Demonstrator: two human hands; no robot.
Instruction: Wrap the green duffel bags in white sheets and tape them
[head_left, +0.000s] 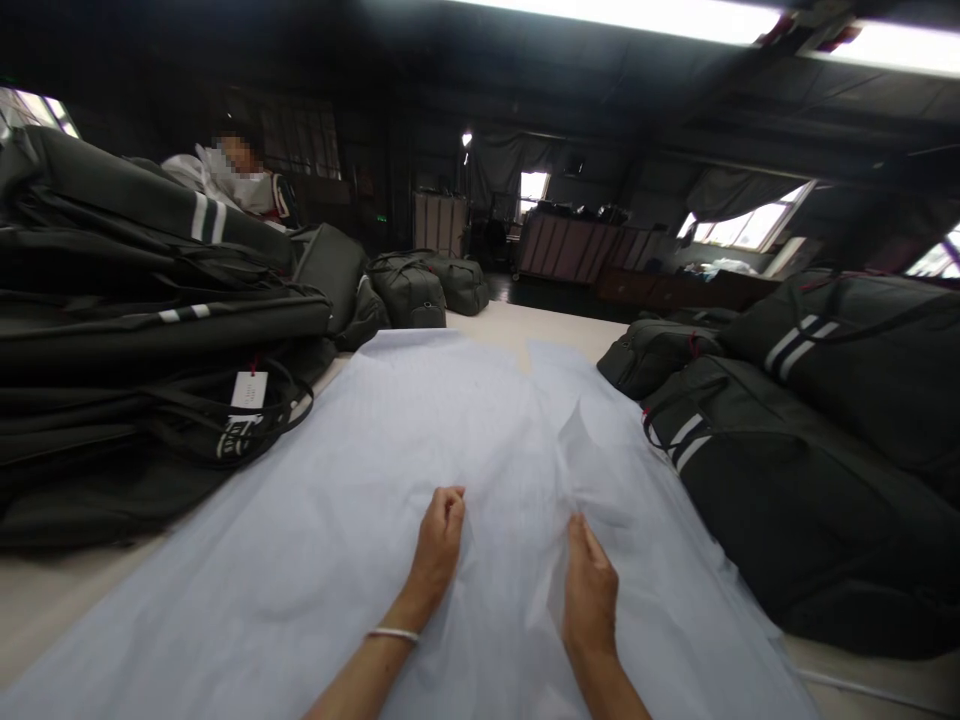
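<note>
Thin, whitish, partly see-through sheeting lies in layers over the middle of the table, its near end running out of view below me. My left hand, with a pale bangle on the wrist, is closed on it, and creases run out from the fingers. A short way to the right, my right hand pinches the sheeting between thumb and fingers, and a fold of it stands up just beyond the fingertips. I cannot tell whether it is plastic, paper or cloth.
Dark bags with white stripes are piled on the left and right. A white tag hangs from a left bag. More bags stand at the table's far end. A person is behind the left pile.
</note>
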